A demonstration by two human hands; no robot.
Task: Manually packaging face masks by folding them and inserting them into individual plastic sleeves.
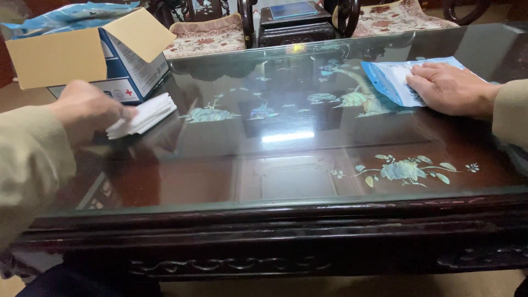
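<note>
Carved dark wooden edge of the counter (286, 231) lies nearest, topped by a glass sheet over inlaid flower and bird patterns. Glass reflects a bright patch of light near the middle.

Left hand (88, 110), beige sleeve, at the left side of the counter. Fingers curled and closed on a small stack of folded white cloths (144, 114); the stack sticks out to the right of the hand, its lower edge on or just above the glass, cannot tell which.

Just behind the stack: an open cardboard box (88, 58), blue and white sides, flaps raised, standing on the counter's far left corner.

Right hand (448, 88), beige sleeve, well apart from the left, at the far right side. It lies flat, palm down, fingers together, pressing on a blue and white plastic pouch (388, 80) that rests flat on the glass.

Beyond the counter: dark carved chairs with patterned cushions (206, 36).
</note>
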